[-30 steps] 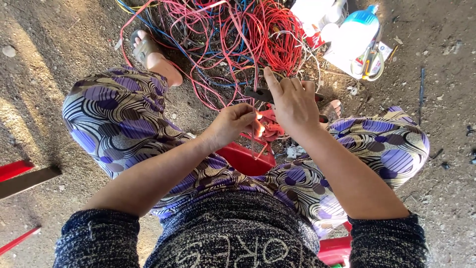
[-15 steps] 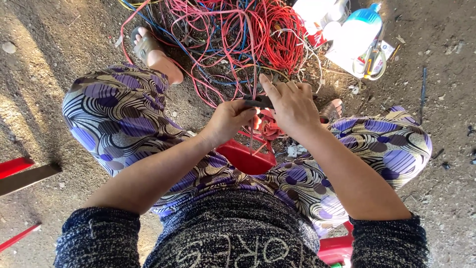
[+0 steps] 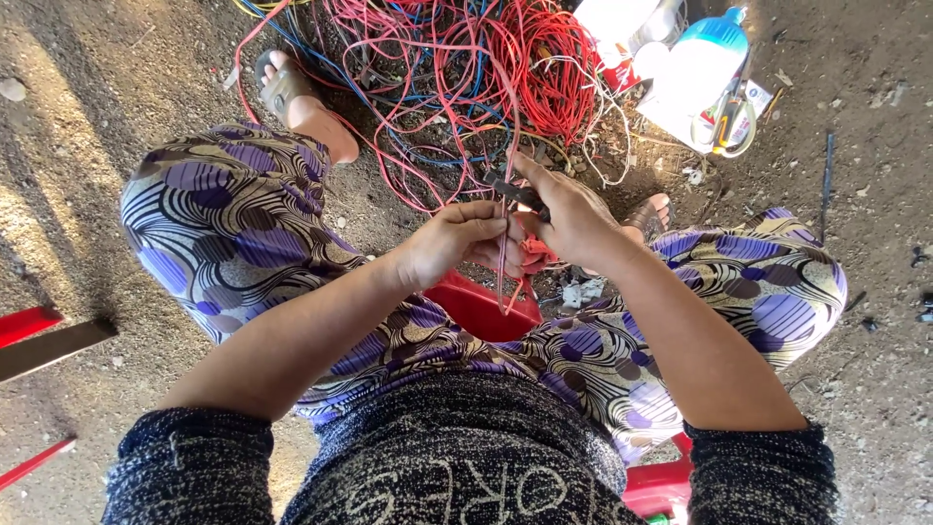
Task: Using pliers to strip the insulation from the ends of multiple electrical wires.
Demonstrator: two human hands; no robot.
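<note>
A big tangle of red, pink and blue wires lies on the dirt in front of my knees. My left hand pinches a thin red wire strand that runs up to the pile and hangs down past my fingers. My right hand is closed on a small dark cutting tool held against that strand. The two hands touch each other above a red stool on which I sit.
A white and blue plastic bottle and scissors with coloured handles lie at the upper right. My sandalled foot rests by the wires. Red metal bars lie at the left. Bare dirt surrounds everything.
My hands have drawn closer together and lower; the right hand has tilted the tool onto the strand. The bright glint between the hands is gone.
</note>
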